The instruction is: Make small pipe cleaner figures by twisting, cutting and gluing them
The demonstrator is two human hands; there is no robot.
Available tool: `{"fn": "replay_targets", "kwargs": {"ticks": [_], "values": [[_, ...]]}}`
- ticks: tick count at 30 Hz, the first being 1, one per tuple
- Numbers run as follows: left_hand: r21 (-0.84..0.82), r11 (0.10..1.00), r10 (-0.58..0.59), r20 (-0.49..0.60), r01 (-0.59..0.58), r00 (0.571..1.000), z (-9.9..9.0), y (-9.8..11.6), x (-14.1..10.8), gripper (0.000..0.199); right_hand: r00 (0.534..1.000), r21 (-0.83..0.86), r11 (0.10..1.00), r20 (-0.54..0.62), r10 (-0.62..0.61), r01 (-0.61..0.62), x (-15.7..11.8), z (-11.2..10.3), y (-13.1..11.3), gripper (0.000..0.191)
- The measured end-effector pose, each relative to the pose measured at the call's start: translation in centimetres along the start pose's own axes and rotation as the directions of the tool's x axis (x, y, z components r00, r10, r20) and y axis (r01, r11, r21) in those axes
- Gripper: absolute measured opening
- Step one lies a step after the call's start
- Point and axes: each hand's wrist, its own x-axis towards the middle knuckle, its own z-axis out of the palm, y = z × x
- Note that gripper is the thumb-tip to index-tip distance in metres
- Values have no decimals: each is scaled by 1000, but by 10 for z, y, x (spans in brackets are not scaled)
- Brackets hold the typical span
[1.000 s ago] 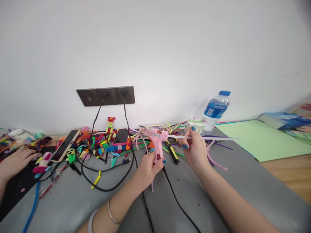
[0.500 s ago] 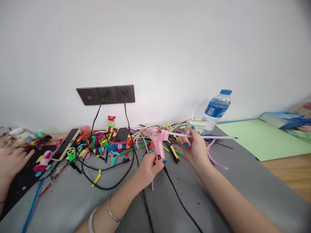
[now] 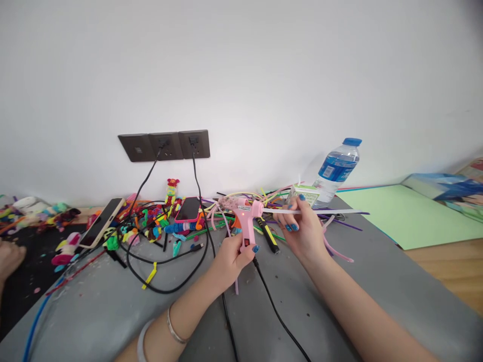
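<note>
My left hand (image 3: 233, 257) is closed around the handle of a pink hot glue gun (image 3: 247, 223), whose small light glows orange. The nozzle end points left, over a tangle of pipe cleaners (image 3: 222, 227). Between the fingers of my right hand (image 3: 302, 223) is a long whitish glue stick (image 3: 339, 211). Its left end meets the back of the gun; how deep it sits inside is hidden. A small green-and-white box (image 3: 310, 192) stands just behind my right fingers. Under the gun lies a yellow-and-black cutter (image 3: 267, 236).
A tilted water bottle (image 3: 337, 168) stands by the wall. Two cables run from the wall sockets (image 3: 164, 146). Phones (image 3: 101, 221), a pink-edged phone (image 3: 187, 209) and pipe-cleaner figures (image 3: 171, 193) crowd the left. Another person's hand (image 3: 11, 259) rests at far left. Green paper (image 3: 407, 216) lies right.
The glue gun has shifted slightly right, and the glue stick lies more level behind it. The other person's hand has drawn back left; the red and blue pipe cleaners there have moved.
</note>
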Motion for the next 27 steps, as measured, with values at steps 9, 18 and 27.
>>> {"fn": "replay_targets", "kwargs": {"ticks": [9, 18, 27], "values": [[167, 986, 10, -41, -3, 999, -2, 2, 1, 38, 954, -300, 911, -8, -300, 284, -2, -8, 3, 37], [437, 900, 22, -41, -2, 999, -5, 3, 3, 30, 948, -244, 916, 107, -301, 318, -4, -3, 0, 38], [613, 789, 75, -52, -28, 996, -4, 2, 1, 30, 916, -354, 845, 127, -381, 401, -9, -4, -2, 38]]}}
